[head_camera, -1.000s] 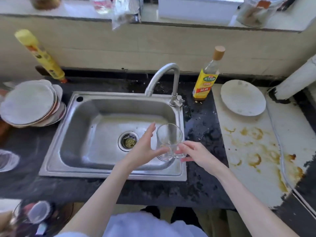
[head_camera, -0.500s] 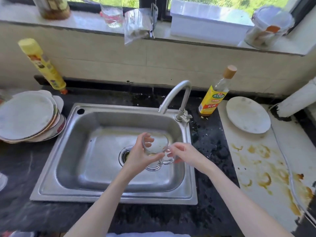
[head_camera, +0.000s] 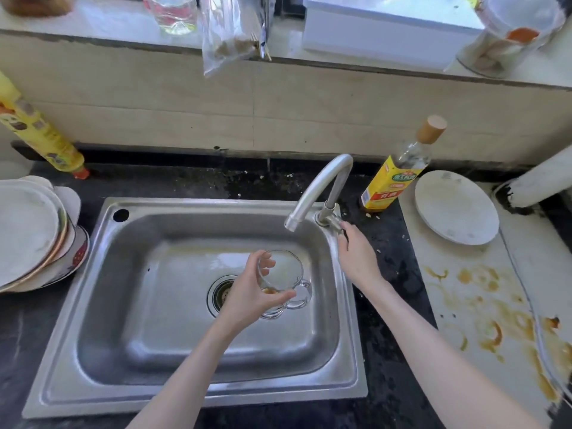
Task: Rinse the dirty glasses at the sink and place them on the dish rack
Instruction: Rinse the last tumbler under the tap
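My left hand (head_camera: 250, 294) grips a clear glass mug (head_camera: 283, 283) with a handle, held over the steel sink (head_camera: 130, 305) near the drain (head_camera: 221, 294). Brown residue sits in the mug's bottom. The mug is below and slightly left of the curved faucet spout (head_camera: 312, 193). My right hand (head_camera: 356, 255) reaches to the faucet's base, its fingers on the tap handle (head_camera: 335, 222). No water is visible running.
A stack of dirty plates (head_camera: 31, 233) sits left of the sink. A yellow oil bottle (head_camera: 393, 178) and a white plate (head_camera: 455, 207) stand to the right, on a stained counter (head_camera: 483, 305). A yellow spray can (head_camera: 40, 131) leans at the back left.
My right hand let go of the mug and moved up to the tap handle. My left hand keeps the mug, now lower under the spout.
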Demonstrator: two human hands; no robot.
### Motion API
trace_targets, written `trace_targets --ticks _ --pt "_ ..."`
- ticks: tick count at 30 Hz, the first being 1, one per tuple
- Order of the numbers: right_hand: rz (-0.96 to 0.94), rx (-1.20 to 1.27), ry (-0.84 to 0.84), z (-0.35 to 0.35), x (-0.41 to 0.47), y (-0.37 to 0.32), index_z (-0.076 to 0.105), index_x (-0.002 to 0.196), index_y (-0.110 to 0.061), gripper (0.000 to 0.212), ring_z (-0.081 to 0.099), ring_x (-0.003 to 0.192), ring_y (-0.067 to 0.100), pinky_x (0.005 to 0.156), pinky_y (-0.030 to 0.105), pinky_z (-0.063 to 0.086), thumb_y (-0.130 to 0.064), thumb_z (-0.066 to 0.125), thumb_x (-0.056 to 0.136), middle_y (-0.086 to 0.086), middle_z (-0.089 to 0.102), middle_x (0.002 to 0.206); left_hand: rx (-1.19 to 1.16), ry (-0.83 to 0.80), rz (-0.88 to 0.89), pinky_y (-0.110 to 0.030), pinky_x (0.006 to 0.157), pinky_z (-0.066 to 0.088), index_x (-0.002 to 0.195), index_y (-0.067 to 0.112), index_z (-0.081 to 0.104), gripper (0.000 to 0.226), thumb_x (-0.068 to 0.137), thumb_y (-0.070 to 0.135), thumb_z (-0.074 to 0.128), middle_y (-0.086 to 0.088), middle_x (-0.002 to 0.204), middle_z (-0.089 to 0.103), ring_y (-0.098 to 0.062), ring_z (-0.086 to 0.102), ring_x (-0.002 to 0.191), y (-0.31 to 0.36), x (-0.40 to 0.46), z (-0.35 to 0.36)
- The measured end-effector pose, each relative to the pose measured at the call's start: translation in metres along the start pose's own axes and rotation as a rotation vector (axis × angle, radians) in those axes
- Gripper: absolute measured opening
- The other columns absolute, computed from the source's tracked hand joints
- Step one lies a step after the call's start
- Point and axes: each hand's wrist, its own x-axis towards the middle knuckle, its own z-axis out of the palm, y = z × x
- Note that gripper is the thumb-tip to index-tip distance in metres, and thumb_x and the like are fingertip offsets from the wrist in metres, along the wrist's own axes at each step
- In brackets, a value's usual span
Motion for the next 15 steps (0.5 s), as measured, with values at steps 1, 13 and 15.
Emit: trace_targets --ticks 1,13,15 --pt "-0.037 -0.107 -0.023 0.006 -0.002 0.004 0.037 0.141 -0.009 0.042 0.025 0.141 0.025 0.113 0.038 0.020 -0.012 0.031 0.100 0.011 0.039 0.146 -0.001 -0.007 -0.003 -0.007 0.080 0.040 0.121 0.027 0.040 0.076 0.062 0.026 0.086 0.005 0.118 0.055 -0.008 0.053 0.110 -0.001 0.000 0.002" --pt "-0.070 -0.860 -0.239 0.046 -0.010 0.009 -0.004 0.149 -0.002 0.061 -0.013 0.145 0.023 0.116 0.042 -0.009 -0.017 0.028 0.099 0.010 -0.005 0.158 0.017 0.008 -0.014 -0.011 0.086 0.040 0.121 0.030 0.040 0.076 0.061 0.025 0.087 0.008 0.120 0.056 -0.001 0.053 0.109 0.003 0.000 0.001" --pt "-0.058 -0.847 -0.270 0.045 -0.008 0.010 -0.003 0.149 -0.003 0.061 -0.013 0.145 0.022 0.116 0.042 -0.009 -0.018 0.029 0.099 0.009 -0.005 0.159 0.014 0.012 -0.017 -0.005 0.081 0.039 0.121 0.030 0.039 0.077 0.061 0.024 0.087 0.008 0.119 0.056 0.007 0.053 0.105 0.004 0.001 0.000"
